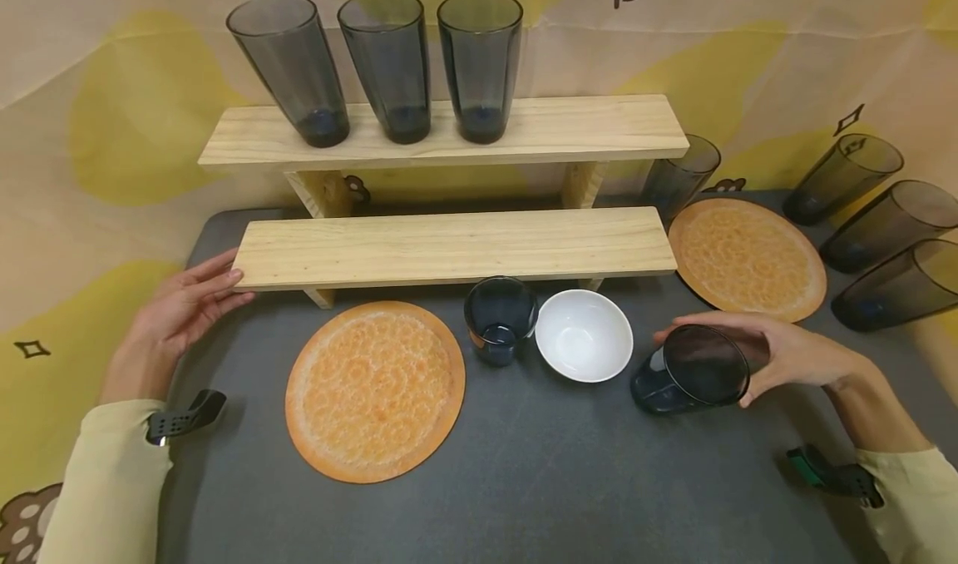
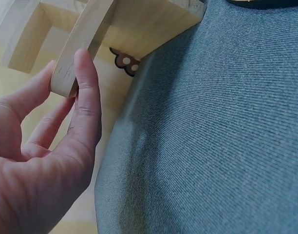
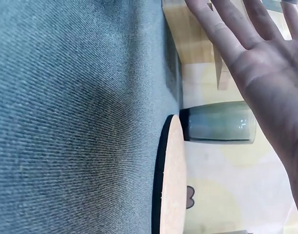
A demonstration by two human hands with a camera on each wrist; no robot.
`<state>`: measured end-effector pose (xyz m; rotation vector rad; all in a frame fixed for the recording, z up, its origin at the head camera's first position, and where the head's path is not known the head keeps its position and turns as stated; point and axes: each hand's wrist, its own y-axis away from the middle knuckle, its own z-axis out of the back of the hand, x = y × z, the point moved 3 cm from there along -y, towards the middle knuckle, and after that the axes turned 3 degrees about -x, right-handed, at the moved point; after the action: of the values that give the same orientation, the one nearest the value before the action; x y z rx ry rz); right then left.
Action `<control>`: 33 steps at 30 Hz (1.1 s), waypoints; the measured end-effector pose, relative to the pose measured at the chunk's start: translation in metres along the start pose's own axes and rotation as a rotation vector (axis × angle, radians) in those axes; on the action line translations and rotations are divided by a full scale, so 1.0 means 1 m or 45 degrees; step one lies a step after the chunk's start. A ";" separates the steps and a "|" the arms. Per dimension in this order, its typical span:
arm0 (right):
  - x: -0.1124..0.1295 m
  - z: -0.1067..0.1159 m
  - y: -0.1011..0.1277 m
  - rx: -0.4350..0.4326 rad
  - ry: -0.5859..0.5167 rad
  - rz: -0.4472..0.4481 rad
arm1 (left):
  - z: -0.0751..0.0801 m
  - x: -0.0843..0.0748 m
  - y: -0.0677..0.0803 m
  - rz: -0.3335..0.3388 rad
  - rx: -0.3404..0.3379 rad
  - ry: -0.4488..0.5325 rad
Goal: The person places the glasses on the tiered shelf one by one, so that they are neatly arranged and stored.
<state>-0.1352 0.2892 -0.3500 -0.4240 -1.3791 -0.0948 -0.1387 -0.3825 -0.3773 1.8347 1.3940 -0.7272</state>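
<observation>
— Starting at the left: what's the left hand [image 1: 175,310] doing?

— Its fingers [image 2: 85,97] lie straight and loose against the left end of the lower wooden shelf board [image 1: 456,246], thumb on one face, fingers on the other. Touching it, not clenched round it.

— And past those fingertips?

— Just beyond them on the grey mat [image 1: 539,464] lies an orange round placemat [image 1: 376,389]. Further along stand a short dark glass [image 1: 500,319] and, just beside it, a white bowl [image 1: 584,335], both in front of the lower board. Above, on the upper shelf [image 1: 449,127], three tall dark tumblers [image 1: 389,65] stand in a row.

— The right hand [image 1: 778,356]?

— It's against a dark tumbler [image 1: 684,373] that sits tilted, mouth towards us, base down on the mat. The fingers curve over its far side and rim. From the wrist camera the palm looks spread flat, so I can't tell whether it's a true grasp or just resting contact.

— Anything beyond that hand?

— A second orange placemat [image 1: 748,256] behind the fingers, another tumbler [image 1: 677,177] at its back edge, and three more dark glasses [image 1: 876,231] well off to the right.
</observation>
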 end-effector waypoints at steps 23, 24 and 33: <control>0.035 0.009 -0.004 -0.626 0.145 -0.026 | 0.002 0.000 0.001 0.004 0.030 -0.014; 0.038 0.011 -0.007 -0.662 0.161 -0.040 | 0.002 0.000 0.001 0.001 0.037 -0.009; 0.063 0.021 -0.024 -0.961 0.166 -0.040 | 0.000 0.000 0.001 -0.005 0.040 0.010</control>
<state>-0.1494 0.2854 -0.2810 -1.0022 -1.1856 -0.6698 -0.1373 -0.3823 -0.3772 1.8610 1.3991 -0.7488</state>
